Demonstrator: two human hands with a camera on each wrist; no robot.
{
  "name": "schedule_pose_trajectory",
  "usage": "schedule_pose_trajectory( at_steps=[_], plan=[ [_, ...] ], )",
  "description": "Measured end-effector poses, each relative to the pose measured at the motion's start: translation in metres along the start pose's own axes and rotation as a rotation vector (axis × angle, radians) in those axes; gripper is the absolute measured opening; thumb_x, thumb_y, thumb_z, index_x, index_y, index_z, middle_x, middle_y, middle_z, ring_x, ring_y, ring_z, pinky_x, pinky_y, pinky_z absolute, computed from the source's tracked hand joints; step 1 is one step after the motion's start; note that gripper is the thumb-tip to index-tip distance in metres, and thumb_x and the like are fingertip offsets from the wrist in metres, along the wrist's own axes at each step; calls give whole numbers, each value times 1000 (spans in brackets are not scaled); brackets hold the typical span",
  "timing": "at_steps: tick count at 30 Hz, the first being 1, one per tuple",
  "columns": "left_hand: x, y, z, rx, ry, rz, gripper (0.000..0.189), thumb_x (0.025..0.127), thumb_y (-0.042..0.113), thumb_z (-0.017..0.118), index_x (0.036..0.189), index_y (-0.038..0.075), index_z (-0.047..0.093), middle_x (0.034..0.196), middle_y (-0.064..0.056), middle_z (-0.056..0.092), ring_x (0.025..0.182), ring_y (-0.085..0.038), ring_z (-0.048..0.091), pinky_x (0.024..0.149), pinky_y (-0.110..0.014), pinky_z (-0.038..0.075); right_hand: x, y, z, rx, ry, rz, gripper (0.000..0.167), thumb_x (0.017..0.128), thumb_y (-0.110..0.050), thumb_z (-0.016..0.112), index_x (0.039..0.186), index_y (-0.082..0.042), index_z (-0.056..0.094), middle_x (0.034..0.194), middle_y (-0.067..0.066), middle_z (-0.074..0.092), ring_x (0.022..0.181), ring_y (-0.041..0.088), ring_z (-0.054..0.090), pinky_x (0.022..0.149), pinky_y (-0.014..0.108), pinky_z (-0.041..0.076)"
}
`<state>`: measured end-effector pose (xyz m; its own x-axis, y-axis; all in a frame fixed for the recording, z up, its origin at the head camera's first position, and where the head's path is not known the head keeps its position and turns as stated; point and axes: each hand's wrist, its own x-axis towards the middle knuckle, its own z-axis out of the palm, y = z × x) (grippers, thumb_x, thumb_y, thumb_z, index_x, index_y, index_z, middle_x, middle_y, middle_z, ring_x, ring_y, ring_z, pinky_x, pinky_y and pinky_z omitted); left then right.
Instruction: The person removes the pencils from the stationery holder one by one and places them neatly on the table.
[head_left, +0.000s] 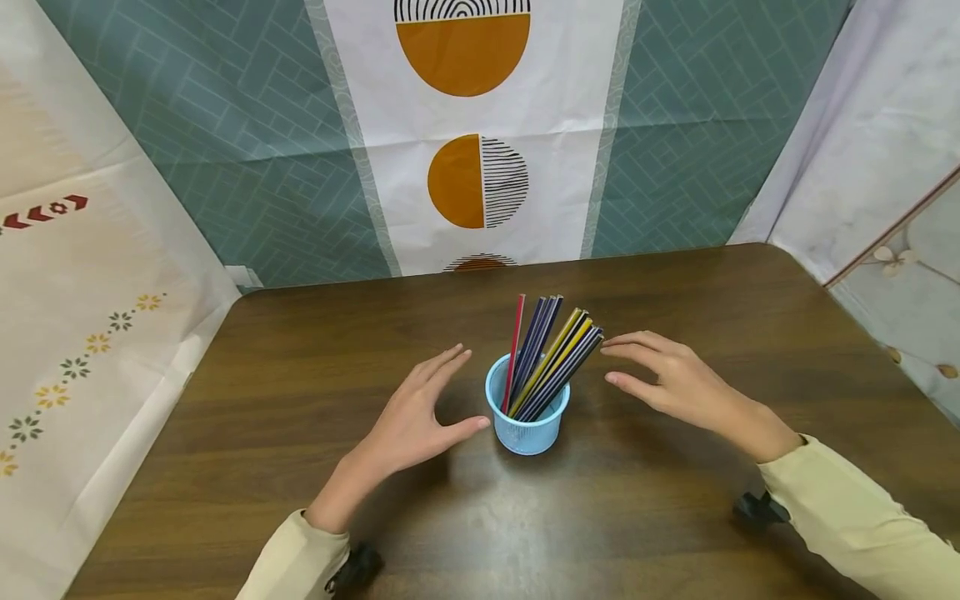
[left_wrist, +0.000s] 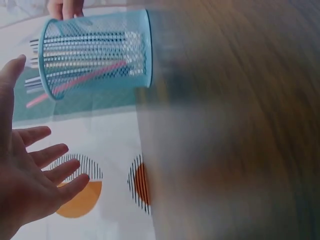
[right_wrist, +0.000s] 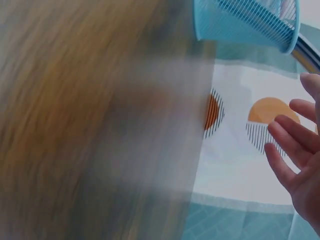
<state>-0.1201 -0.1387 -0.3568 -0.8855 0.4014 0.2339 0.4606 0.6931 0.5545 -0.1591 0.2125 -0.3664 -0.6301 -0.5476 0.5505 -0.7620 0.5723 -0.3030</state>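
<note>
A light blue mesh cup (head_left: pixel 527 435) stands upright on the brown wooden table, holding several pencils (head_left: pixel 551 367). Most of the pencils are dark with pale stripes, a few are yellow, and one red pencil (head_left: pixel 514 346) leans at the left. To the left of the cup is my left hand (head_left: pixel 412 417), fingers spread and thumb pointing at the rim. My right hand (head_left: pixel 675 383) hovers on the other side, its fingertips close to the upper ends of the pencils. Both hands hold nothing. In the left wrist view the red pencil (left_wrist: pixel 80 82) shows through the mesh.
The wooden table (head_left: pixel 300 350) reaches back to a hanging cloth (head_left: pixel 480 117) with orange and striped circles. Patterned cloths hang at the left (head_left: pixel 90 333) and right (head_left: pixel 885 167) sides. A dark wrist strap (head_left: pixel 761 508) shows under the right sleeve.
</note>
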Motion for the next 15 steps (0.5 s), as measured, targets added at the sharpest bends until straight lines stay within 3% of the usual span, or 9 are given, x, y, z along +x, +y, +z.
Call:
schedule_pose_trajectory(
  at_steps=[4, 10, 15],
  plan=[
    [4, 5, 7, -102, -28, -33, 84, 79, 46, 76, 149, 17, 39, 152, -1, 36, 137, -25, 33, 106, -55, 31, 4, -8, 3, 172, 13, 60, 29, 78, 0, 77, 106, -6, 71, 106, 2, 68, 92, 18, 65, 80, 14, 47],
    [11, 8, 15, -220, -59, -106, 84, 78, 41, 78, 149, 18, 39, 149, -2, 39, 133, -26, 39, 104, -51, 36, 8, -15, 5, 333, -13, 194, 21, 82, -1, 74, 101, -9, 73, 99, -2, 70, 82, 8, 63, 71, 25, 53],
    [18, 7, 21, -339, -76, -109, 83, 78, 33, 81, 148, 14, 40, 147, -3, 43, 120, -33, 52, 98, -47, 44, 10, -20, 8, 401, -27, 242, 18, 82, 0, 74, 99, -8, 73, 97, -2, 70, 81, 7, 64, 72, 23, 52]
  ],
)
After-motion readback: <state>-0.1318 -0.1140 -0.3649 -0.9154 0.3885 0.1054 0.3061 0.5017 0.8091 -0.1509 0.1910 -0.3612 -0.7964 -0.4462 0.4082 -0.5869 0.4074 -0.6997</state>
